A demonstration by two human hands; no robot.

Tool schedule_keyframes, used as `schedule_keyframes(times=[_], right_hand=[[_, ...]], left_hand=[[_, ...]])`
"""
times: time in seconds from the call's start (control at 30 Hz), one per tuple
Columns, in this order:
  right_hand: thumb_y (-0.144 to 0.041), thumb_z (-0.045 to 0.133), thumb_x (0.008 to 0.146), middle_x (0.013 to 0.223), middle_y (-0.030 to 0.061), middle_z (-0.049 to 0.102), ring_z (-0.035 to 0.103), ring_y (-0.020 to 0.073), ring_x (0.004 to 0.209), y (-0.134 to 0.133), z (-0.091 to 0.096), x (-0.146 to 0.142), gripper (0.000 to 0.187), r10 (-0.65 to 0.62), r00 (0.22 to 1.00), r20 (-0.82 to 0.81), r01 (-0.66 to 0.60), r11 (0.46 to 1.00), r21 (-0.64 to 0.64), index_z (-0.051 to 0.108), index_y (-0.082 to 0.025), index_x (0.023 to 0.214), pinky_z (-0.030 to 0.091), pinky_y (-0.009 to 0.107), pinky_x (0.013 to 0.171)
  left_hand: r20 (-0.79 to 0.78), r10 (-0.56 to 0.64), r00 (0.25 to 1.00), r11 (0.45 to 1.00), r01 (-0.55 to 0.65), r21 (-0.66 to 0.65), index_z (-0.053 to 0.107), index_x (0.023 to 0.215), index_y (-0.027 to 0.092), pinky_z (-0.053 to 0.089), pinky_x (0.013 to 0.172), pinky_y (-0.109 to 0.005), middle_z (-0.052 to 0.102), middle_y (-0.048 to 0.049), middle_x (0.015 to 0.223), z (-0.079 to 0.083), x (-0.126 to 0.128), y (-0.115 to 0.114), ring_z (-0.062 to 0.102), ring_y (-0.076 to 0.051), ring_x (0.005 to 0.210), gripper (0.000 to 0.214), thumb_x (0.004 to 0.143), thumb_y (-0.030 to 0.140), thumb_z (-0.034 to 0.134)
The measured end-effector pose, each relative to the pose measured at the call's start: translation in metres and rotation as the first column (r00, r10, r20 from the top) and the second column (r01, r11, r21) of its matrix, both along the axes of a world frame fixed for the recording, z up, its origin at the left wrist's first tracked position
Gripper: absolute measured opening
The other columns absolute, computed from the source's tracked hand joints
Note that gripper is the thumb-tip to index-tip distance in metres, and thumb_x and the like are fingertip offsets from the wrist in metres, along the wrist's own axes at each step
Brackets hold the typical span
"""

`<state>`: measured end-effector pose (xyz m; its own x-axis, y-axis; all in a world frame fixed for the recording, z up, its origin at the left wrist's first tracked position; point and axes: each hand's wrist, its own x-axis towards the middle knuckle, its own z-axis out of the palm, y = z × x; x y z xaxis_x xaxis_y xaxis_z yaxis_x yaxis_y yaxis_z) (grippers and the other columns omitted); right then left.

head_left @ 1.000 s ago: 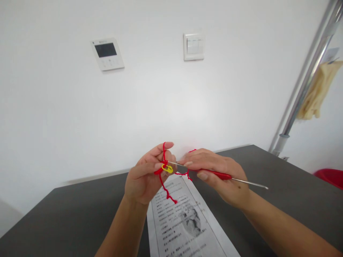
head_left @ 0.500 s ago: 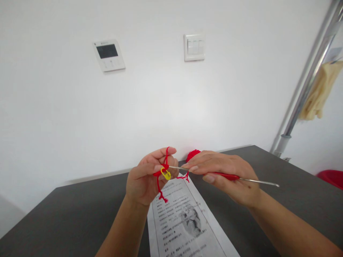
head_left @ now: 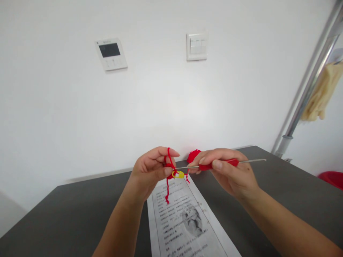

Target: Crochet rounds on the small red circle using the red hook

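Between the thumb and fingers of my left hand [head_left: 150, 175] is a small red crochet piece [head_left: 169, 171], with yarn looped over the raised index finger. A yellow stitch marker [head_left: 178, 174] hangs from the piece, and a short red yarn tail [head_left: 167, 192] dangles below. My right hand [head_left: 230, 171] grips a crochet hook [head_left: 218, 164] by its red handle. The hook's left metal tip meets the crochet piece; its other metal end points right, past the hand. Behind my right hand sits a red yarn ball [head_left: 193, 155], partly hidden.
A printed sheet [head_left: 182, 221] lies on the dark table [head_left: 88, 207] under my hands. The white wall behind carries a panel with a screen [head_left: 111, 54] and a light switch [head_left: 197, 47]. At right are a metal pole [head_left: 308, 89], a yellowish cloth [head_left: 318, 96] and a red object [head_left: 332, 178].
My left hand has turned, swinging the crochet piece and stitch marker slightly right. My right hand has rolled, showing more of the handle, and the hook's free end has risen and shifted left.
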<state>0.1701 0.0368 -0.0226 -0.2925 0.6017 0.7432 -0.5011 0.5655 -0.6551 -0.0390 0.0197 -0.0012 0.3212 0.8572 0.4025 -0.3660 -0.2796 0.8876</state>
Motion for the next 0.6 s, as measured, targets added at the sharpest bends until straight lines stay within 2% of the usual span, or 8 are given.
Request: schedule_keyframes(times=[0.07, 0.1, 0.17, 0.27, 0.33, 0.47, 0.5, 0.6], right_hand=[[-0.034, 0.073, 0.090, 0.087, 0.0051, 0.082, 0.079, 0.0198, 0.077, 0.000, -0.005, -0.005, 0.014, -0.037, 0.998, -0.043, 0.036, 0.998, -0.042, 0.081, -0.024, 0.094, 0.066, 0.033, 0.073], [-0.034, 0.072, 0.091, 0.089, 0.0052, 0.082, 0.079, 0.0200, 0.078, 0.000, -0.007, -0.007, 0.014, -0.082, 0.996, -0.040, 0.081, 0.996, -0.024, 0.080, -0.024, 0.097, 0.066, 0.033, 0.074], [-0.032, 0.068, 0.094, 0.097, 0.0049, 0.082, 0.078, 0.0202, 0.085, 0.000, -0.011, -0.007, 0.016, -0.188, 0.982, 0.002, 0.187, 0.978, 0.088, 0.078, -0.027, 0.105, 0.066, 0.033, 0.077], [-0.025, 0.064, 0.096, 0.108, 0.0044, 0.080, 0.076, 0.0212, 0.096, 0.000, -0.013, -0.004, 0.021, -0.311, 0.947, 0.080, 0.271, 0.908, 0.319, 0.074, -0.030, 0.114, 0.064, 0.036, 0.083], [-0.023, 0.063, 0.096, 0.103, 0.0050, 0.079, 0.074, 0.0217, 0.096, 0.000, -0.012, -0.003, 0.019, -0.329, 0.941, 0.078, 0.277, 0.883, 0.378, 0.073, -0.028, 0.112, 0.062, 0.038, 0.083], [-0.025, 0.066, 0.094, 0.087, 0.0042, 0.070, 0.068, 0.0182, 0.080, -0.002, -0.007, -0.005, 0.002, -0.258, 0.965, 0.035, 0.234, 0.918, 0.319, 0.066, -0.023, 0.094, 0.058, 0.033, 0.070], [-0.025, 0.066, 0.093, 0.084, 0.0031, 0.066, 0.065, 0.0172, 0.077, -0.002, -0.006, -0.006, 0.005, -0.251, 0.967, 0.042, 0.225, 0.919, 0.323, 0.063, -0.022, 0.091, 0.057, 0.032, 0.068], [-0.019, 0.065, 0.091, 0.080, 0.0011, 0.061, 0.060, 0.0161, 0.074, 0.000, -0.004, -0.006, 0.009, -0.327, 0.942, 0.078, 0.268, 0.870, 0.413, 0.058, -0.023, 0.088, 0.054, 0.032, 0.067]], left_hand=[[-0.031, 0.077, 0.997, 0.996, -0.075, 0.057, 0.079, 0.093, 0.020, 0.042, 0.059, -0.020, 0.063, -0.0010, 0.072, 0.000, -0.002, -0.001, 0.054, -0.009, 0.063, 0.019, 0.075, 0.019, 0.081], [-0.041, 0.102, 0.994, 0.992, -0.098, 0.076, 0.079, 0.095, 0.021, 0.043, 0.060, -0.019, 0.063, -0.0006, 0.073, 0.000, -0.002, -0.001, 0.055, -0.009, 0.064, 0.019, 0.076, 0.019, 0.081], [-0.060, 0.124, 0.991, 0.989, -0.118, 0.089, 0.079, 0.097, 0.021, 0.045, 0.061, -0.020, 0.063, -0.0005, 0.074, 0.000, -0.002, -0.001, 0.056, -0.010, 0.066, 0.020, 0.077, 0.019, 0.081], [-0.062, 0.129, 0.990, 0.989, -0.124, 0.076, 0.079, 0.100, 0.020, 0.048, 0.062, -0.021, 0.064, -0.0005, 0.073, 0.001, 0.000, -0.002, 0.058, -0.011, 0.064, 0.025, 0.075, 0.021, 0.082], [-0.066, 0.117, 0.991, 0.992, -0.114, 0.051, 0.079, 0.101, 0.020, 0.049, 0.063, -0.022, 0.066, -0.0006, 0.073, 0.002, 0.003, -0.003, 0.059, -0.011, 0.065, 0.026, 0.075, 0.020, 0.082], [-0.090, 0.075, 0.993, 0.996, -0.078, -0.032, 0.078, 0.101, 0.021, 0.049, 0.064, -0.022, 0.068, 0.0006, 0.070, 0.004, 0.011, -0.008, 0.060, -0.010, 0.064, 0.026, 0.075, 0.017, 0.081], [-0.094, 0.075, 0.993, 0.996, -0.080, -0.051, 0.078, 0.100, 0.021, 0.049, 0.063, -0.021, 0.068, 0.0011, 0.069, 0.004, 0.014, -0.008, 0.060, -0.010, 0.063, 0.027, 0.074, 0.016, 0.081], [-0.119, 0.081, 0.990, 0.993, -0.090, -0.076, 0.078, 0.102, 0.021, 0.050, 0.065, -0.022, 0.070, 0.0005, 0.071, 0.003, 0.019, -0.011, 0.061, -0.011, 0.065, 0.029, 0.073, 0.016, 0.081]])
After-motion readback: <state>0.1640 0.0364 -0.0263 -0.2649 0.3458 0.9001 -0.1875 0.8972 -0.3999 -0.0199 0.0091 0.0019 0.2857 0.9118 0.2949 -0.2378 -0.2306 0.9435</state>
